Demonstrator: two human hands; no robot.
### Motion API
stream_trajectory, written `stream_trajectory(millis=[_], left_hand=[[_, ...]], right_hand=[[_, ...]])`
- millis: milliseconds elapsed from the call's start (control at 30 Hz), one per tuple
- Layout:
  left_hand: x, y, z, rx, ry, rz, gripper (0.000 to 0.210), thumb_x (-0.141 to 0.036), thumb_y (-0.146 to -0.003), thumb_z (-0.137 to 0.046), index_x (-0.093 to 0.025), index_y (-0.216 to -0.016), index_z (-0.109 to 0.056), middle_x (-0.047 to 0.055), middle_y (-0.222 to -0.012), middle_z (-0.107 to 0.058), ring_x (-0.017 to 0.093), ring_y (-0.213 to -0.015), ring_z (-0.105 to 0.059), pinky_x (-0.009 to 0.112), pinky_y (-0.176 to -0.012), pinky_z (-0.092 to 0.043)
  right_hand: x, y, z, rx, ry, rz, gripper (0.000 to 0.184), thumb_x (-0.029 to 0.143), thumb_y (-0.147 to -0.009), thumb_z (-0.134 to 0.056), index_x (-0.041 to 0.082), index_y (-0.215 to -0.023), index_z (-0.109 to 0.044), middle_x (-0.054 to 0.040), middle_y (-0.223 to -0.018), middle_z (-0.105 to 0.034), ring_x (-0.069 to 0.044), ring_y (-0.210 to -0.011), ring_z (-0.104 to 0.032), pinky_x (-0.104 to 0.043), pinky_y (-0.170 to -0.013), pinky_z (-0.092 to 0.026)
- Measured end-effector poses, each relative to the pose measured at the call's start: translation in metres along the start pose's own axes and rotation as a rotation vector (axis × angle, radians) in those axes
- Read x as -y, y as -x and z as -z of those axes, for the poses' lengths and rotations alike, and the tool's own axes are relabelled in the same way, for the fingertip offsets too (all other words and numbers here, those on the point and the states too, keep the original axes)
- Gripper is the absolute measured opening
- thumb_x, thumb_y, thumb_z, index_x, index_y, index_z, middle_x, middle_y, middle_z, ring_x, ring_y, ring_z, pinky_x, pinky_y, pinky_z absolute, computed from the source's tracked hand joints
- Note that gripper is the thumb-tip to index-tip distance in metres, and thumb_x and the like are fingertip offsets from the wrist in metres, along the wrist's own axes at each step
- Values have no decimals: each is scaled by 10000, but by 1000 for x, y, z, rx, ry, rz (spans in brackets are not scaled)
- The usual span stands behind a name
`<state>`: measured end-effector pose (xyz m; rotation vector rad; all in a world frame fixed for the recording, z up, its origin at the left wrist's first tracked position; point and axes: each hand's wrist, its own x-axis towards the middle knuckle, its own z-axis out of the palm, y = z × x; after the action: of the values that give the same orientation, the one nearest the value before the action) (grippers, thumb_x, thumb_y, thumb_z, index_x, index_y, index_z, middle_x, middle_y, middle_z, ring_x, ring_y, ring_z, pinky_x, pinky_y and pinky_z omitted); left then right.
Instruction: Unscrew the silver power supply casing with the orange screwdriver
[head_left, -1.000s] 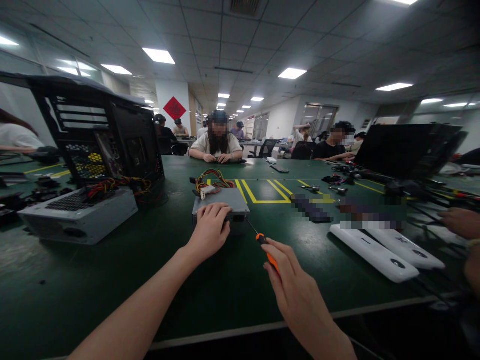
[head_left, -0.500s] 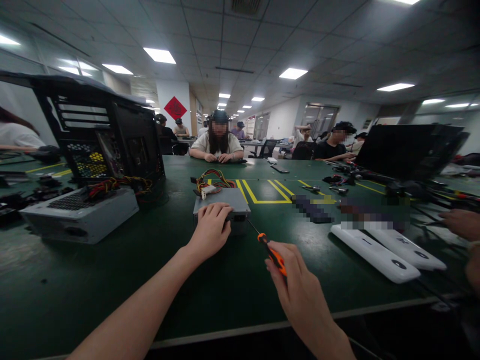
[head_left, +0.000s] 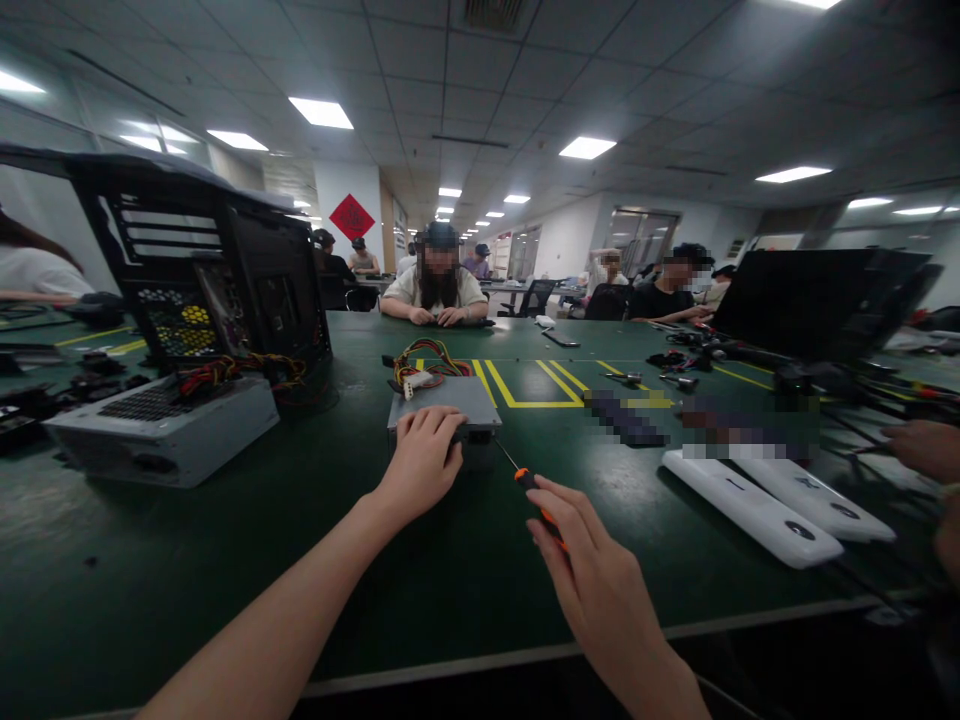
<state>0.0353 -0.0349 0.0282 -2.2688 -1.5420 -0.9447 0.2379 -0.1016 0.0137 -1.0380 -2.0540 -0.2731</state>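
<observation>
A grey metal computer power supply [head_left: 480, 400] lies on the green table in front of me, with a bundle of coloured cables [head_left: 433, 362] and a white connector on top. My left hand [head_left: 424, 455] grips its near left part, fingers over the top and the thumb down the front face. Between the fingers and thumb of my right hand [head_left: 589, 550] is a screwdriver [head_left: 524, 479] with an orange and black handle. Its thin shaft points up and left, and the tip is at the right end of the power supply's front face. Whether a screw sits there is too small to tell.
Left stand another power supply [head_left: 161, 440] and a black computer case [head_left: 225, 270]. To the right lie two white devices [head_left: 750, 505], blurred items and small tools [head_left: 622, 378]. A person [head_left: 435, 285] sits opposite; another person's hand [head_left: 926, 448] shows at the right edge.
The fingers of my right hand have shifted round the screwdriver handle, covering more of the orange part. The left hand and the power supply stay in place.
</observation>
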Motion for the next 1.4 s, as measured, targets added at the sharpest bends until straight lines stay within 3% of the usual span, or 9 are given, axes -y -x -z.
stream_trajectory(millis=[100,267,400,533,700,967,1167,1300,1400], left_hand=[[0,0,0,4,2,0,306,-178,-792,-438,-222,-1089,-495,55,-1154,-519,219,-1074,-436,398,-902,-290],[0,1,-2,-5,-2,-4,302,-178,-791,-440,-223,-1084,-496,49,-1157,-519,216,-1078,-437,394,-900,-290],[1,0,-3,-6,-5,-2,310,-173,-782,-447,-219,-1084,-496,52,-1154,-525,219,-1077,-439,394,-896,-292],[2,0,-3,-3,-7,-3,319,-180,-782,-446,-221,-1095,-492,56,-1167,-517,220,-1084,-434,393,-905,-289],[2,0,-2,6,-9,-3,315,-174,-784,-441,-219,-1092,-491,51,-1159,-520,215,-1080,-435,389,-904,-288],[0,0,-1,0,3,-6,304,-175,-790,-443,-220,-1087,-487,44,-1155,-518,209,-1069,-437,387,-897,-285],[1,0,-2,-9,2,-10,307,-174,-787,-444,-225,-1086,-491,44,-1157,-520,213,-1073,-439,387,-899,-286],[1,0,-3,-15,-1,-5,306,-174,-781,-450,-223,-1079,-498,45,-1148,-526,214,-1066,-445,390,-900,-287],[1,0,-3,-16,2,-3,306,-178,-779,-452,-223,-1077,-506,48,-1142,-529,214,-1056,-450,390,-896,-291]], right_hand=[[-2,0,3,-5,-10,-67,192,249,-900,-356,169,-1031,-471,-101,-981,-603,-175,-814,-642,-296,-657,-558],[6,-1,8,115,-93,-17,262,170,-881,-323,172,-1116,-438,-132,-1204,-489,-179,-1040,-560,-322,-813,-523],[6,0,1,73,-39,31,272,168,-889,-329,174,-1138,-437,-123,-1161,-536,-183,-987,-593,-302,-740,-548],[-2,0,2,14,-38,-72,243,243,-898,-358,168,-1113,-441,-114,-1054,-589,-188,-882,-631,-298,-659,-557],[1,-1,8,88,-135,-39,294,172,-879,-322,179,-1159,-414,-136,-1231,-471,-192,-1083,-533,-350,-848,-502],[-2,1,1,15,3,-73,262,294,-901,-351,168,-1119,-426,-107,-1014,-613,-192,-829,-646,-308,-632,-559],[7,1,3,36,-63,-56,284,232,-887,-336,152,-1152,-399,-167,-1223,-443,-196,-1033,-558,-305,-722,-548],[8,2,-5,-41,9,81,265,167,-888,-335,139,-1144,-397,-143,-1089,-556,-182,-977,-590,-290,-737,-541],[3,2,-3,-55,132,52,223,218,-909,-328,154,-1092,-439,-113,-996,-611,-169,-812,-643,-259,-626,-548]])
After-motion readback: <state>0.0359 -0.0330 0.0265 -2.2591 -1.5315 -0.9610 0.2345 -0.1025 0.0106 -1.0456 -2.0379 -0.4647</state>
